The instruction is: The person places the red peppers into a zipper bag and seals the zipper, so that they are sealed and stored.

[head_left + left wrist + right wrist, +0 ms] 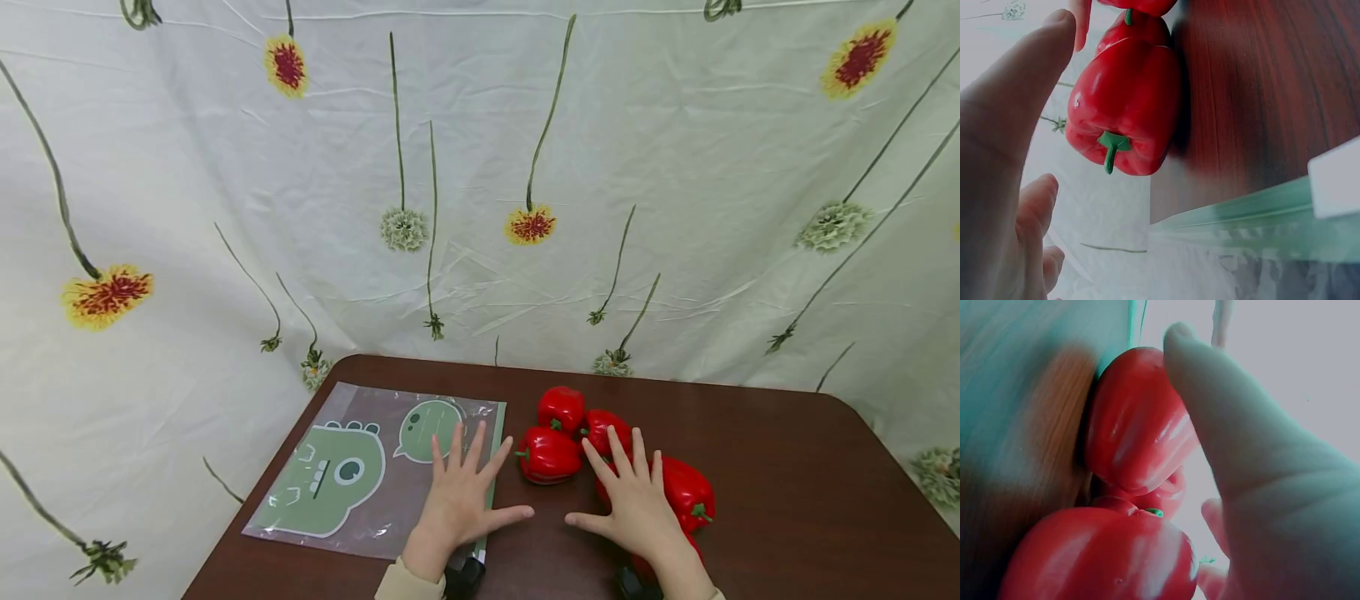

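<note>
My left hand is held over the right side of a clear plastic bag, its fingers spread and straight. A red bell pepper with a green stem lies just right of its fingers; the left wrist view shows this pepper beside the thumb, apart from it. My right hand, fingers also spread, is above several more red bell peppers and partly hides them. One large pepper shows at its right side. Peppers sit beside the right thumb in the right wrist view. Neither hand holds anything.
Two more peppers, one at the back and one beside it, lie near the middle of the dark wooden table. The bag carries green cartoon prints and a green edge strip. A white flowered cloth hangs behind the table.
</note>
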The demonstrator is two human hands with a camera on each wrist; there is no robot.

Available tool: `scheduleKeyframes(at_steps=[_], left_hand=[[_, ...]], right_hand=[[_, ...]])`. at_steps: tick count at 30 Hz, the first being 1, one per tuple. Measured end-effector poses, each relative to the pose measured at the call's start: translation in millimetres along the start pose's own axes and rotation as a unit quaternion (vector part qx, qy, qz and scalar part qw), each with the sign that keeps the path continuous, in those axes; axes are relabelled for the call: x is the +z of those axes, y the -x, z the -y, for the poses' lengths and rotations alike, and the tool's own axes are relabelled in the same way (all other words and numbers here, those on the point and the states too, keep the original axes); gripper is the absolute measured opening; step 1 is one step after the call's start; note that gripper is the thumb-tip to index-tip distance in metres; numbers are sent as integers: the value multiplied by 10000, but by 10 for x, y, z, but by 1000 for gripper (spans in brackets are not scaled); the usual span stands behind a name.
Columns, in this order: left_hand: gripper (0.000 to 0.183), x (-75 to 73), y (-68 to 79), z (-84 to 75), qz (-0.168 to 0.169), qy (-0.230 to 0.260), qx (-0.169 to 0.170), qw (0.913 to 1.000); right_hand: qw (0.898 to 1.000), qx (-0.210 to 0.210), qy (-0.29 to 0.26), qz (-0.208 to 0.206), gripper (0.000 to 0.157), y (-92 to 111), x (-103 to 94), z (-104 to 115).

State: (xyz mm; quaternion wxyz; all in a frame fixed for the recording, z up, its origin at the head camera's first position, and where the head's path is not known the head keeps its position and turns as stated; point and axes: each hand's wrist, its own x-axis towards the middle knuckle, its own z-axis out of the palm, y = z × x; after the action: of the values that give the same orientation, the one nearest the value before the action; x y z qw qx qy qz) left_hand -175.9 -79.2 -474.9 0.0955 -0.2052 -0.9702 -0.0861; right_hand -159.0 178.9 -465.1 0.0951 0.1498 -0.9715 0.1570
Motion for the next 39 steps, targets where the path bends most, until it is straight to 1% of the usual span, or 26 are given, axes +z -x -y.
scheduleKeyframes(at_steps=[4,6,11,14,17,21,24,27,31,35,39], left_hand=[[90,-26,7,13,-70,-3,-73,9999],[90,-36,8,24,-122,92,-116,9998],[87,-32,19,58,-311,467,-236,9981],[85,-36,35,67,-440,717,-307,9960],[83,-50,56,72,-547,1068,-370,9921],[82,-48,80,93,-602,1564,-515,9845],[82,-27,90,110,-693,1794,-625,9793],[82,3,107,124,-927,2010,-731,9724],[80,67,124,151,-1304,2357,-915,9587],[77,122,149,181,-1574,2702,-1100,9435],[73,163,159,197,-1815,2839,-1242,9333]], right_hand=[[9998,127,-129,-109,94,-17,-21,-2],[9995,212,-189,-167,91,-26,-36,-2],[9978,426,-420,-291,87,-41,-61,-22],[9955,585,-689,-286,86,-51,-70,-47],[9914,745,-1047,-247,85,-58,-89,-65],[9850,886,-1467,-206,83,-58,-129,-83],[9810,942,-1685,-190,82,-54,-158,-104],[9768,990,-1888,-196,81,-49,-172,-129],[9720,1095,-2069,-207,81,-48,-188,-168],[9682,1262,-2154,-189,81,-50,-200,-190],[9661,1321,-2207,-198,80,-54,-210,-203]])
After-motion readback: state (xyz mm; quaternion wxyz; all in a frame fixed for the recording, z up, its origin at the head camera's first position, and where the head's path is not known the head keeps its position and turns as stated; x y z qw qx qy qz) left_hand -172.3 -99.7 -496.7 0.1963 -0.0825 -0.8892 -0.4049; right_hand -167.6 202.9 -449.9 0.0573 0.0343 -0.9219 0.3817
